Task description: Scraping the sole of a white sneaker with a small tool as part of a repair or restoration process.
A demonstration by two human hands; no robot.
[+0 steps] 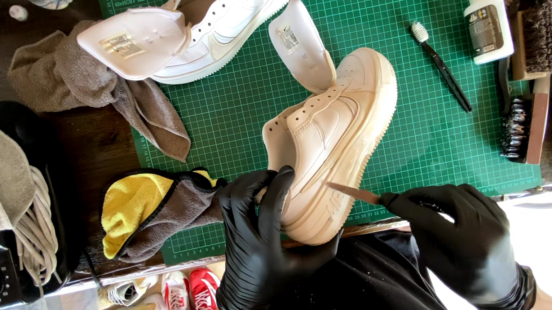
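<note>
Head view. Shoe (332, 139), tan, lies on its side on the green mat (385, 7), heel end over the mat's near edge, toe pointing away toward the second shoe (226, 16), white, at the mat's far edge. Left hand (260, 245), black glove, grip closed around the tan shoe's heel and collar, pinning it. Right hand (455, 230), also gloved, grip closed on a thin reddish-brown tool (355, 194); its tip touches the midsole sidewall near the heel.

Right of the mat: glue bottle (487, 18), two brushes, a pale handled appliance. On the mat beside the tan shoe: toothbrush (441, 65). Left of the mat: yellow-and-brown cloth (153, 210), brown rag (90, 81).

Judgement on technique: keep the tool nearly flat to the sidewall, light pressure, short strokes directed away from the left fingers (274, 188), which sit close to the tip. Left grip should stay firm so the shoe does not roll. Risk: gouging the midsole if the angle steepens.
</note>
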